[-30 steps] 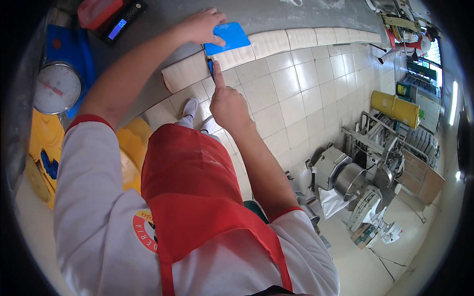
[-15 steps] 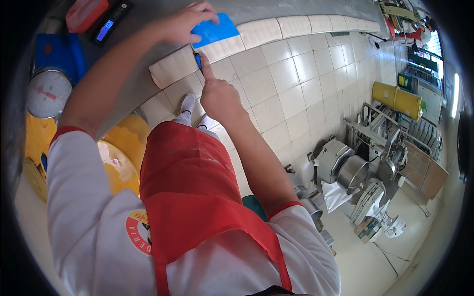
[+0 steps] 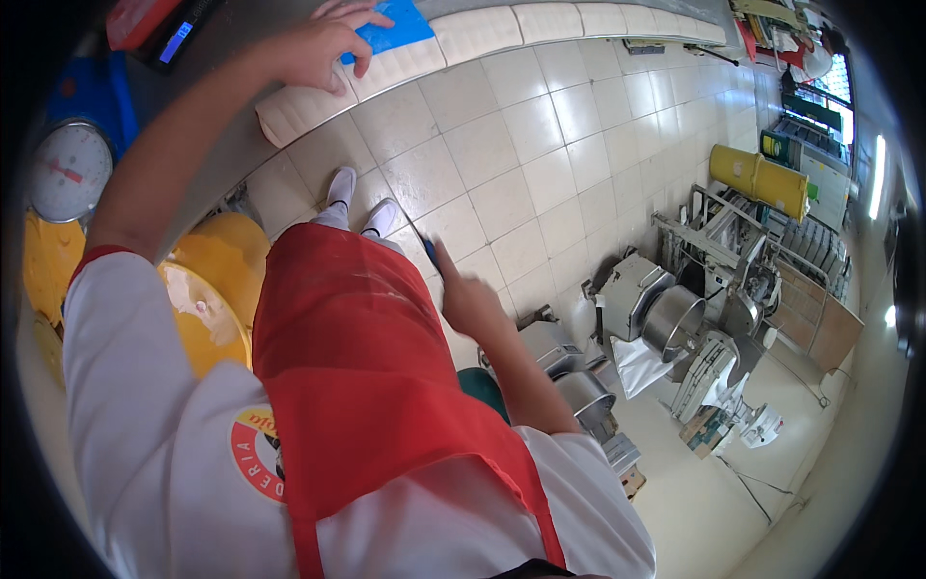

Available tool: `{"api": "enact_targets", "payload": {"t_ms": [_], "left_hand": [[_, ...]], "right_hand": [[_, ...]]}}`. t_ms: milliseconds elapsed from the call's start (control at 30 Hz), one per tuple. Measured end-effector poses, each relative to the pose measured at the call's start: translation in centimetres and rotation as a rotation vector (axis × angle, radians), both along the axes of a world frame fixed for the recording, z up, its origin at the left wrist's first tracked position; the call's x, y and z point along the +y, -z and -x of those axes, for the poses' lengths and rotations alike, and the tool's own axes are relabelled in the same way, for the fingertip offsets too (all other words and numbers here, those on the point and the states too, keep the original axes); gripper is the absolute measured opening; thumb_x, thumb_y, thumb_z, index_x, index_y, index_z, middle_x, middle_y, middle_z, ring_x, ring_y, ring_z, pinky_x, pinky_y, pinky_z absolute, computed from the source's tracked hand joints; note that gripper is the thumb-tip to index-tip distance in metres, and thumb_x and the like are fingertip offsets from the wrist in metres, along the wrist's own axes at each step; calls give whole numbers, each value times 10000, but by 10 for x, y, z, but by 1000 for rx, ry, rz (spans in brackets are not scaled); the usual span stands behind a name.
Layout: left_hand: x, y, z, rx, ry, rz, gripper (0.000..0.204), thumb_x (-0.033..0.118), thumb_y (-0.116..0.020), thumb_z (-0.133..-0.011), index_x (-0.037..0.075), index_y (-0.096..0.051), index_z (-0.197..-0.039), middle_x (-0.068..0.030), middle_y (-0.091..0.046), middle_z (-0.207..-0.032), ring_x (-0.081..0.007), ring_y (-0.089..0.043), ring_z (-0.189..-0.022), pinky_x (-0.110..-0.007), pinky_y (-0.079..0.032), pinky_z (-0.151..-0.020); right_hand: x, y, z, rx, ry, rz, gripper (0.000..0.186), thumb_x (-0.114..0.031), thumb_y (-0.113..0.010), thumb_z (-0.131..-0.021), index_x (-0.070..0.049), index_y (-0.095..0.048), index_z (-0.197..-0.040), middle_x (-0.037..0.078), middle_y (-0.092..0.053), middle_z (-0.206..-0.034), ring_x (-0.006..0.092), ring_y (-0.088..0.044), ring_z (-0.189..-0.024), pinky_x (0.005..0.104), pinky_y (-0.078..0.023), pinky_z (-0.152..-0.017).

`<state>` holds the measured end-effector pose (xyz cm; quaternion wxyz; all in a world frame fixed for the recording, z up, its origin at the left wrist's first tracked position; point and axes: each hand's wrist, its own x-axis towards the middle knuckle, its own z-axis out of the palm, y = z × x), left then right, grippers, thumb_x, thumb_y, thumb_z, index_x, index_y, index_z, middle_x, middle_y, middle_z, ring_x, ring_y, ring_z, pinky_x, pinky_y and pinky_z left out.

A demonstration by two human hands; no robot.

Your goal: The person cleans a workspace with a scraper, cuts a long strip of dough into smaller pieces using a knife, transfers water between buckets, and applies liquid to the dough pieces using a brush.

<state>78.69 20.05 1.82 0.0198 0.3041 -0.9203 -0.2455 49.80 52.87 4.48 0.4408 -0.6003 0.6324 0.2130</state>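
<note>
A long pale dough roll [image 3: 477,37], marked by crosswise cuts, lies along the table's edge. My left hand [image 3: 326,48] is at its left end, fingers curled at the corner of a flat blue plastic sheet [image 3: 400,27] that looks like a dough scraper and lies on the dough. Some of those fingertips reach down over the end piece of dough [image 3: 301,108]. My right hand [image 3: 471,301] is closed round the blue handle of a knife [image 3: 430,248], away from the dough and above the floor. The thin blade points up toward the table.
At the left are a digital scale [image 3: 178,41], a red container [image 3: 135,19], a dial scale [image 3: 69,174] and yellow bins [image 3: 207,309]. Metal mixers [image 3: 673,318] stand right, with a yellow barrel [image 3: 762,183] behind. Another person [image 3: 815,60] is far off at upper right.
My right hand has drawn the knife back from the dough toward my body. My left hand has shifted slightly toward the end piece. The whole view has shifted a little.
</note>
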Motion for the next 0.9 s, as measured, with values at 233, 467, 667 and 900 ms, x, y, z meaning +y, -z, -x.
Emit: {"api": "enact_targets", "payload": {"t_ms": [233, 467, 667, 900], "left_hand": [[-30, 20, 46, -152, -633, 3, 629, 307, -851, -754, 45, -637, -1285, -146, -514, -1474, -353, -495, -1345, -492, -407, -1106], [-42, -12, -12, 165, -499, -425, 674, 215, -878, -738, -11, -608, -1313, -115, -697, -1144, -224, -641, -1087, -364, -484, -1000], [-3, -15, -96, 148, -556, -753, 665, 135, -848, -777, 50, -578, -1378, -50, -682, -1190, -174, -616, -1102, -338, -471, -1003], [0, 35, -89, 219, -479, -738, 673, 152, -854, -762, 44, -586, -1370, -63, -679, -1220, -194, -610, -1129, -359, -456, -1030]], "right_hand": [[143, 20, 106, 92, 527, 176, 755, -184, -485, -1013, -205, -69, -1643, 353, -674, -844, 549, -662, -807, 624, -511, -714], [181, 41, 120, -55, 1069, 176, 736, -103, -445, -1031, -289, -88, -1647, 101, -582, -629, 193, -597, -476, 382, -517, -465], [266, 68, 130, 83, 1118, 5, 734, -70, -424, -1003, -222, -109, -1648, 131, -622, -656, 235, -630, -461, 382, -519, -426], [310, 72, 111, 122, 1212, -23, 733, -97, -425, -995, -243, -128, -1650, 117, -620, -690, 212, -607, -449, 359, -497, -405]]}}
